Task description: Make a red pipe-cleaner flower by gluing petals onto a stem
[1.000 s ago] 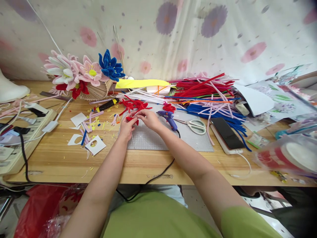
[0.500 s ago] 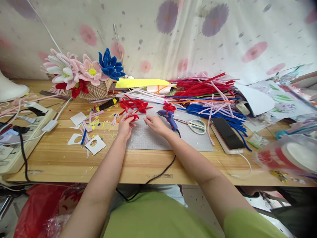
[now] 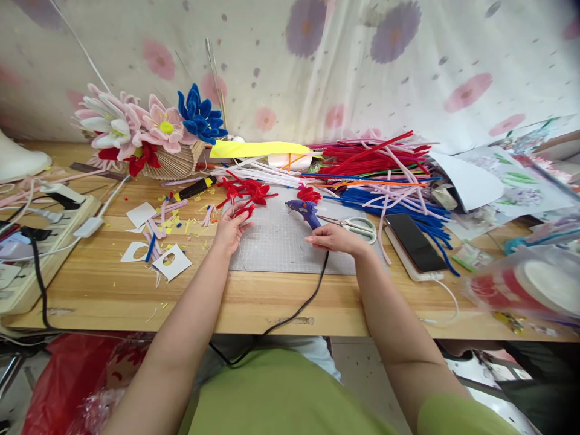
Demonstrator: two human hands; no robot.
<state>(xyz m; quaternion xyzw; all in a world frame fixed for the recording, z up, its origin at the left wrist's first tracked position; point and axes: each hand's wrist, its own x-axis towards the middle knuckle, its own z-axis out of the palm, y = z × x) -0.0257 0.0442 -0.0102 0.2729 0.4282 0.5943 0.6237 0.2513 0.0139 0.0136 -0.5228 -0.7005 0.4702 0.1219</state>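
My left hand [image 3: 231, 232] is closed on a small red fuzzy pipe-cleaner piece [image 3: 245, 210], pinched between thumb and fingers. A thin pale wire or thread hangs down from it over the grey cutting mat [image 3: 272, 257]. My right hand [image 3: 338, 238] has its fingers around the lower handle of a purple hot glue gun [image 3: 304, 208], which lies on the mat with its nozzle to the left. Scissors [image 3: 360, 228] with pale handles lie just behind that hand. Red pipe-cleaner flowers [image 3: 256, 192] rest at the mat's back edge, and another red piece [image 3: 310, 194] sits behind the gun.
Bundles of red pipe cleaners [image 3: 376, 157] and blue ones [image 3: 389, 202] lie at the back. A phone [image 3: 414, 241] is on the right, a power strip [image 3: 49, 260] on the left. Finished flowers [image 3: 163, 124] stand back left. The glue gun's black cord [image 3: 296, 311] crosses the table edge.
My right hand has moved right, from beside the left hand to the glue gun's handle. My left hand still holds the red piece in nearly the same place.
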